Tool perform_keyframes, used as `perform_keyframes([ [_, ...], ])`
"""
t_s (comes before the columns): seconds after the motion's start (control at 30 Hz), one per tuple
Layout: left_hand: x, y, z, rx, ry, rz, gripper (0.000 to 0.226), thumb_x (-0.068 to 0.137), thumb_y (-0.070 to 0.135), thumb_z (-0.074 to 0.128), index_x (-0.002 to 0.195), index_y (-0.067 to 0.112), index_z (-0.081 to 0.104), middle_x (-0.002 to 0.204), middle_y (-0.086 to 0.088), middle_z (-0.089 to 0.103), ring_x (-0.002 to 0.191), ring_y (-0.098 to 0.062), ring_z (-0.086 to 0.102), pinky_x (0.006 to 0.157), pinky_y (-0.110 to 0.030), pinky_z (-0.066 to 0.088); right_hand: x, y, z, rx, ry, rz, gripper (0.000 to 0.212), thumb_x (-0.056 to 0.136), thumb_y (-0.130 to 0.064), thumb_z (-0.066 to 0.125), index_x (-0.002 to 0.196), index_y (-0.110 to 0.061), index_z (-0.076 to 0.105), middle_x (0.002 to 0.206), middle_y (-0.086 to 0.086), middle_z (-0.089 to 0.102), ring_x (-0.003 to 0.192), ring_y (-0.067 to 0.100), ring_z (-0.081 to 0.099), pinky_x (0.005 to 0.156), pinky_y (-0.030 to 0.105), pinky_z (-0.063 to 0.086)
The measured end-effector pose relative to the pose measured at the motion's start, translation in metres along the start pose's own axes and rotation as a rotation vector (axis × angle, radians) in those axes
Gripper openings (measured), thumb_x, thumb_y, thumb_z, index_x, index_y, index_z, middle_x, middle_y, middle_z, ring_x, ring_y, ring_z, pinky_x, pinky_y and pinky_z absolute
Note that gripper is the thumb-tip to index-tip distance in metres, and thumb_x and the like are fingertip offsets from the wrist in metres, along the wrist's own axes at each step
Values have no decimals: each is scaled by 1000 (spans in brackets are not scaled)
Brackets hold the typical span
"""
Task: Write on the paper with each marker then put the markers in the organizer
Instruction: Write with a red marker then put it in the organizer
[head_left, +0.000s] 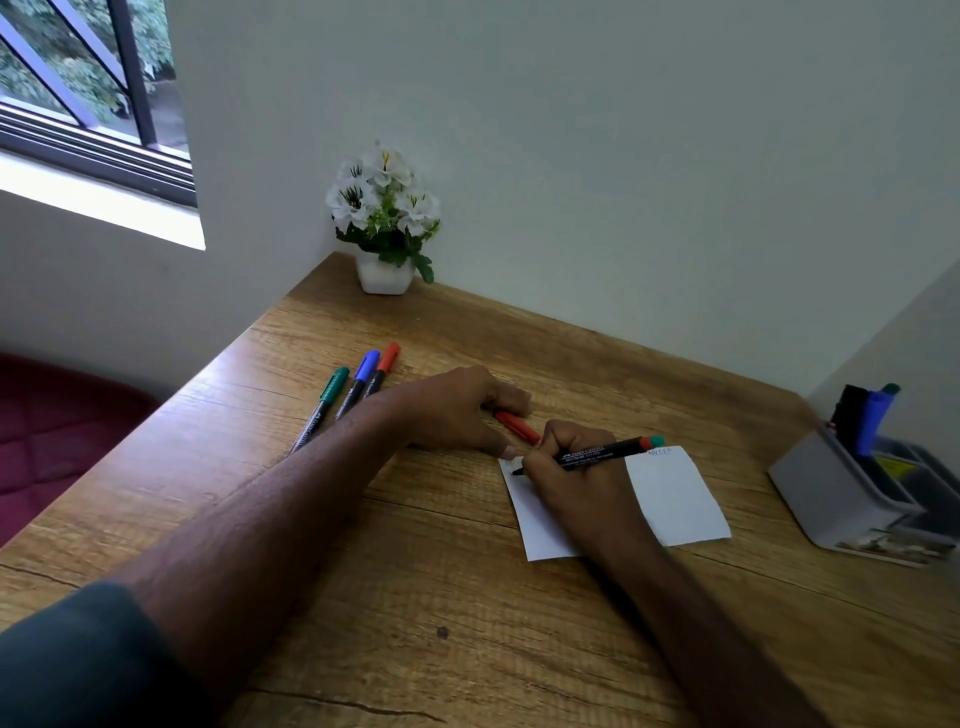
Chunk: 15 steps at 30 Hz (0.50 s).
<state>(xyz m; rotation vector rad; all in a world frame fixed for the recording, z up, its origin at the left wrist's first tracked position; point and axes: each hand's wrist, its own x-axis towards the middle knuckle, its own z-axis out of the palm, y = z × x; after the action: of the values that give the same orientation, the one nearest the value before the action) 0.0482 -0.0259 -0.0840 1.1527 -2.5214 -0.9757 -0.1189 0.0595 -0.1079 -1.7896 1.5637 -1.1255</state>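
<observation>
- While the right hand (576, 483) wrote, its fingers (558, 441) were closed round a black-barrelled marker (597, 453) whose tip rested on the near-left part of the paper (675, 493).
- That marker's long axis ran from the tip at lower left up to its red-and-green tail end at upper right, so the tail already pointed roughly toward the organizer (852, 499).
- The organizer stood at the right edge of the bench (415, 597), well apart from the paper and on the right hand's own side; I judged that hand the nearer one for the drop-off.
- The left hand (457, 410) lay palm-down just beyond the paper's far-left corner, its fingers curled over a red cap (517, 426) that poked out toward the right hand; whether they truly pinched it I could not tell.
- Three capped markers, green (324, 402), blue (358, 382) and red (382, 369), lay side by side to the left, partly behind the left forearm, their caps pointing away toward the wall.
- Those three sat nearer the left hand, and far from the organizer, which already held a few pens.
- Faint blue lettering showed at the paper's far edge.
</observation>
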Motion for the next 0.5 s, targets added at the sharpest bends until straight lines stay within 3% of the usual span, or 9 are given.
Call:
perform_keyframes([
  [0.13, 0, 0, 0, 5, -2, 1, 66, 87, 30, 69, 146, 24, 41, 155, 7, 34, 143, -11, 26, 107, -23, 15, 0, 1, 0, -12, -6, -7, 36, 85, -18, 67, 53, -21, 49, 53, -12, 53, 55, 1, 49, 52, 14, 37],
  [0.3, -1, 0, 0, 23, -9, 11, 64, 89, 32, 67, 146, 25, 40, 155, 9, 33, 143, -9, 25, 106, -21, 15, -1, -3, -1, 20, 5, 27, 28, 77, -32, 63, 55, -22, 50, 53, -12, 55, 55, 1, 50, 52, 14, 38],
  [0.5, 0, -1, -1, 35, -28, 9, 66, 88, 34, 68, 146, 26, 39, 156, 8, 31, 144, -10, 24, 106, -22, 15, 0, 1, -2, -25, 12, 25, 33, 84, -16, 70, 56, -16, 52, 55, -10, 55, 56, 1, 50, 52, 14, 39],
])
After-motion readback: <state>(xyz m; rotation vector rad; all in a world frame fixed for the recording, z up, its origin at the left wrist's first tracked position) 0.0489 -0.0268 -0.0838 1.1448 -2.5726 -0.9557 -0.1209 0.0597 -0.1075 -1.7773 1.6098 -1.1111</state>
